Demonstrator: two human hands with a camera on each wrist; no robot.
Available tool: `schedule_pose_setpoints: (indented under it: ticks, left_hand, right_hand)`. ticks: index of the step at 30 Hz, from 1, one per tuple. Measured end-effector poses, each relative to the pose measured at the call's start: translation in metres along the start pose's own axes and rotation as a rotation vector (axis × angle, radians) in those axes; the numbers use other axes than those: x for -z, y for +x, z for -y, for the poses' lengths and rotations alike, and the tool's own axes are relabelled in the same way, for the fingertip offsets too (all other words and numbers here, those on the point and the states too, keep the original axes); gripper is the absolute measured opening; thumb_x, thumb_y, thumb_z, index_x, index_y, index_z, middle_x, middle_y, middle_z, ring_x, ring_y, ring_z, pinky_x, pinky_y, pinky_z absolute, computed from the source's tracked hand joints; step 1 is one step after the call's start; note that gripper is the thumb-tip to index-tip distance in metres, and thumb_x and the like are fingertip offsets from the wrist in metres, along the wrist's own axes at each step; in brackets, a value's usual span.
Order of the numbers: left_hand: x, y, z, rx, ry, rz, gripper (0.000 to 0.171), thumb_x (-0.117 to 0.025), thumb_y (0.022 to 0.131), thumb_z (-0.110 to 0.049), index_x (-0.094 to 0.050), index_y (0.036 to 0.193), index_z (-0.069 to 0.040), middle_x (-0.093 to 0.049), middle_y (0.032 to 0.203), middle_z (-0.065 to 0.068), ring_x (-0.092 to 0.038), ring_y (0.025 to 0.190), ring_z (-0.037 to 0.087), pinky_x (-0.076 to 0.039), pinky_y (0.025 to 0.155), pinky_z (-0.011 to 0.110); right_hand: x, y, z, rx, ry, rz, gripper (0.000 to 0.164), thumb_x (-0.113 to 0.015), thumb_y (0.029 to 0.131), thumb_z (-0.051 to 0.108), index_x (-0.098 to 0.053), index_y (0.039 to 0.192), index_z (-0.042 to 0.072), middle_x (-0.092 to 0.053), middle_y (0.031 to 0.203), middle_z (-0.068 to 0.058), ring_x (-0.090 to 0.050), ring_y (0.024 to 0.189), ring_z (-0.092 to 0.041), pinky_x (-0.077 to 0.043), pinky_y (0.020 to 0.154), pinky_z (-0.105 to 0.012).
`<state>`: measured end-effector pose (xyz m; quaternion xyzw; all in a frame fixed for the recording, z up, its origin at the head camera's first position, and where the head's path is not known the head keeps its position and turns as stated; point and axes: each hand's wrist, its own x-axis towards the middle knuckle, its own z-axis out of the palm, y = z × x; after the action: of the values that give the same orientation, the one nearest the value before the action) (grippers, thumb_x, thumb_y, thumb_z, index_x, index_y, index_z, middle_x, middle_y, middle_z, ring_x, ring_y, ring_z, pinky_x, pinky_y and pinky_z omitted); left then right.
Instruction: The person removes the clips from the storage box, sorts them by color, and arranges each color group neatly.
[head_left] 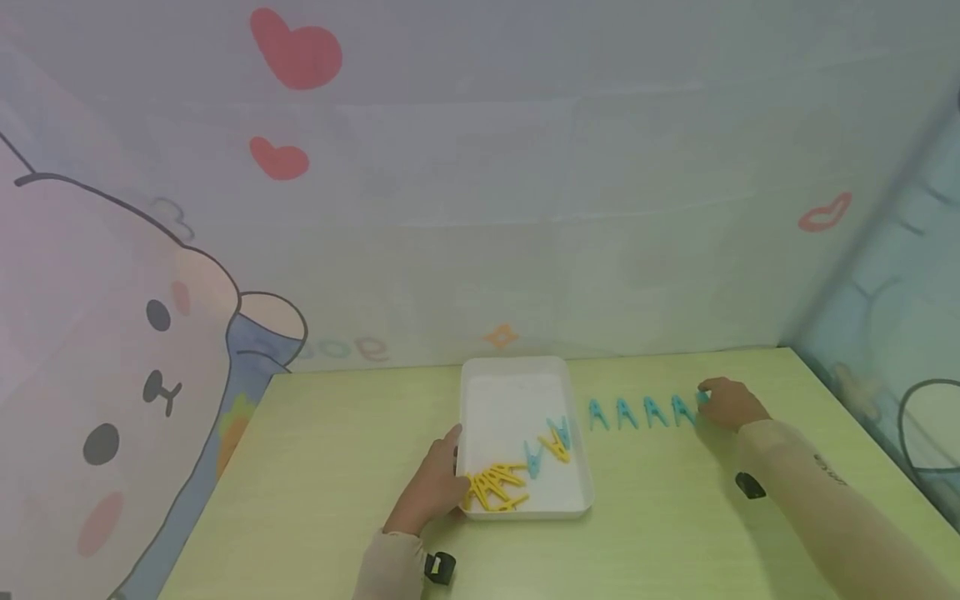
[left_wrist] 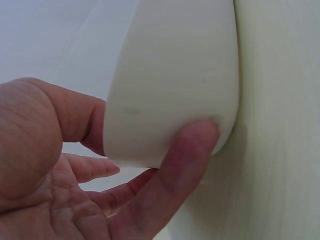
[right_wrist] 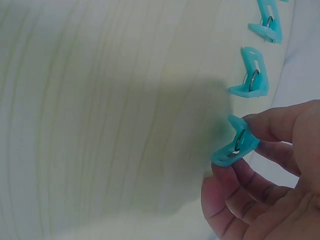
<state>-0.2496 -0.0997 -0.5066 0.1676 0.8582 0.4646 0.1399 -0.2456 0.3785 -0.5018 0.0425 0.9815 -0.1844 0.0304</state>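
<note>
Where the pale yellow-green tabletop (head_left: 322, 442) with fine wood grain ends at the back, a creased light grey wall covering (head_left: 487, 167) rises, printed with two red hearts (head_left: 307, 62) and, at left, a large pale cartoon animal (head_left: 127, 375); a pale blue wall covering (head_left: 926, 333) stands on the right side. Near the tabletop's middle lies a shallow white rectangular tray (head_left: 502, 400), and the left hand (head_left: 429, 482) has its grip on the left edge. Inside the tray, mostly toward the near side, are several yellow plastic clips (head_left: 491, 479) and two light blue plastic clips (head_left: 532, 462). To the right of the tray, four turquoise plastic clips (head_left: 650, 407) lie apart in one row. At its right end, the right hand (head_left: 733, 404) pinches, with narrow grip, one turquoise clip with metal spring (right_wrist: 246, 142); whether it touches the tabletop, I cannot tell.
</note>
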Motion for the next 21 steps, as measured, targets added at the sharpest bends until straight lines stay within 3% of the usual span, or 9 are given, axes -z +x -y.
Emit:
schedule_pose_setpoints:
  ticks: [8, 15, 21]
  left_hand:
    - [0.001, -0.002, -0.004, 0.004, 0.001, -0.005, 0.079, -0.046, 0.073, 0.004, -0.013, 0.144, -0.002, -0.033, 0.128, 0.025, -0.052, 0.085, 0.026, -0.048, 0.044, 0.032]
    - [0.001, -0.001, -0.002, 0.011, 0.006, -0.007, 0.079, -0.046, 0.073, 0.004, -0.013, 0.145, -0.003, -0.032, 0.130, 0.024, -0.051, 0.088, 0.027, -0.048, 0.044, 0.031]
    - [0.000, 0.001, -0.001, 0.004, 0.003, -0.008, 0.080, -0.046, 0.072, 0.005, -0.012, 0.145, -0.003, -0.032, 0.130, 0.024, -0.049, 0.093, 0.030, -0.048, 0.044, 0.031]
  right_hand:
    - [-0.002, -0.002, 0.001, 0.000, 0.024, 0.017, 0.046, -0.047, 0.083, 0.013, -0.047, 0.120, -0.014, -0.042, 0.122, -0.036, -0.036, 0.111, -0.053, -0.033, 0.086, -0.060]
    - [0.004, -0.009, 0.013, -0.026, -0.010, 0.044, 0.046, -0.047, 0.081, 0.010, -0.047, 0.120, -0.014, -0.040, 0.123, -0.037, -0.036, 0.110, -0.055, -0.035, 0.084, -0.059]
    - [0.003, -0.007, 0.010, -0.025, -0.023, 0.044, 0.048, -0.047, 0.082, 0.014, -0.046, 0.122, -0.013, -0.040, 0.124, -0.036, -0.035, 0.111, -0.054, -0.036, 0.083, -0.060]
